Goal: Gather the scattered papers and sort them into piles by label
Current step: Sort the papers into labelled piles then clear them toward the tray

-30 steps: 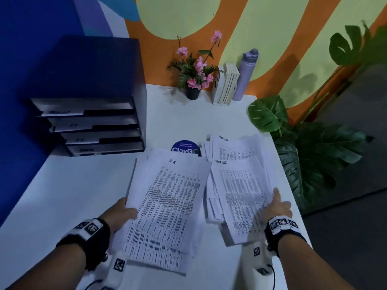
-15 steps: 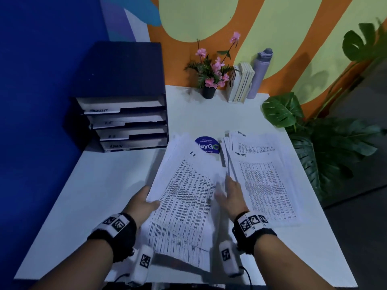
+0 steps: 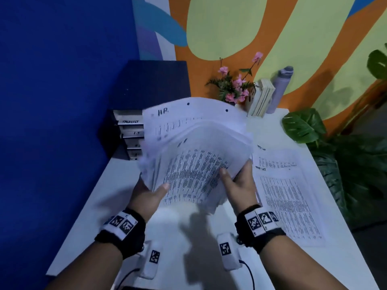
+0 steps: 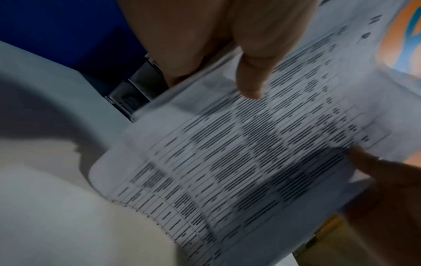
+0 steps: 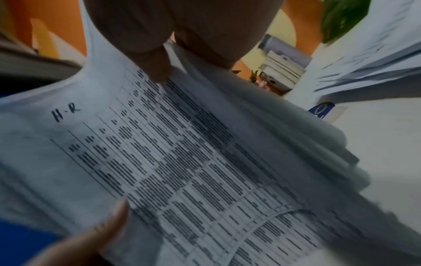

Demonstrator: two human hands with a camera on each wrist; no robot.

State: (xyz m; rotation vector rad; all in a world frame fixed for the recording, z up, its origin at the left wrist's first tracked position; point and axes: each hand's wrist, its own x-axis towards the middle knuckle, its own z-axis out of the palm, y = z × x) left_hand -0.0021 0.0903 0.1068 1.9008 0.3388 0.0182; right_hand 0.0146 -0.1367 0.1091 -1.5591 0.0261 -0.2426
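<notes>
The left hand (image 3: 147, 193) grips the left edge of a thick stack of HR-labelled papers (image 3: 196, 155), thumb curled over the top sheet and fingers beneath, while the right hand (image 3: 240, 183) clamps the stack's right edge the same way, so the sheaf is raised off the white table (image 3: 100, 206), its far end fanning upward. A second pile of printed sheets (image 3: 289, 193) lies flat on the table just right of the hands. A dark tray organiser (image 3: 155, 80) stands at the far left against a blue wall (image 3: 62, 80), with a pink flower pot (image 3: 234, 88), books (image 3: 262, 98) and a lilac bottle (image 3: 281, 88) along the orange mural wall and green leaves (image 3: 303, 125) at the right.
</notes>
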